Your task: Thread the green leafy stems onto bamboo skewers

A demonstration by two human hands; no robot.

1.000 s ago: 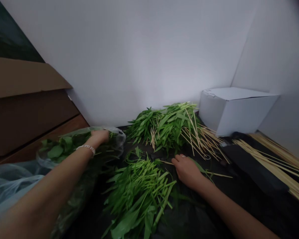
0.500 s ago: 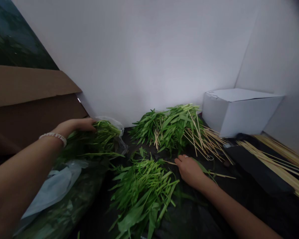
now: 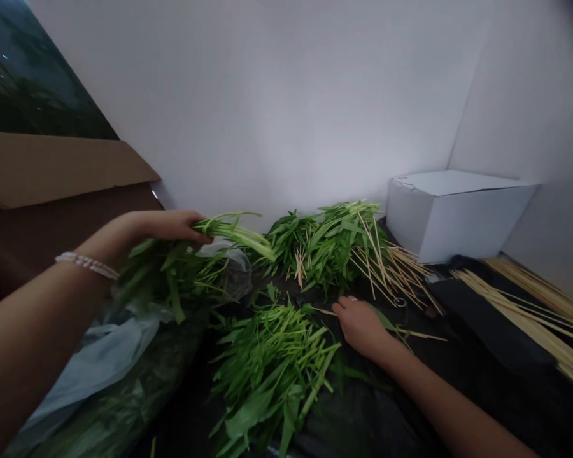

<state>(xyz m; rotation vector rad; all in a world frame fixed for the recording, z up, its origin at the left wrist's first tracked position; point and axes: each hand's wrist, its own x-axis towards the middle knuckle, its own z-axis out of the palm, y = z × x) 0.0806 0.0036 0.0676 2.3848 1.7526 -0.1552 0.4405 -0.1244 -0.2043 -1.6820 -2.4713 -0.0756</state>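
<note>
My left hand (image 3: 184,228) is closed around a bunch of water spinach (image 3: 246,238). Its pale stems point right, and leaves hang below the hand over an open clear plastic bag (image 3: 236,273) of more greens. My right hand (image 3: 360,326) rests low over the dark surface, fingers closed on a thin bamboo skewer (image 3: 322,310) whose tip sticks out to the left. A stick and a leaf show beyond the hand's other side. Just left of this hand lies a loose pile of water spinach (image 3: 277,362), stems toward the right.
Against the wall lie greens (image 3: 337,245) with bamboo skewers (image 3: 405,270) through or among them. A white box (image 3: 463,213) stands behind right. Long bamboo sticks (image 3: 520,312) lie at the right by a black block (image 3: 487,324). A cardboard box (image 3: 67,168) is at left.
My left hand has lifted a bunch of water spinach up and to the right, out of the bag's greens. My right hand has stayed in place.
</note>
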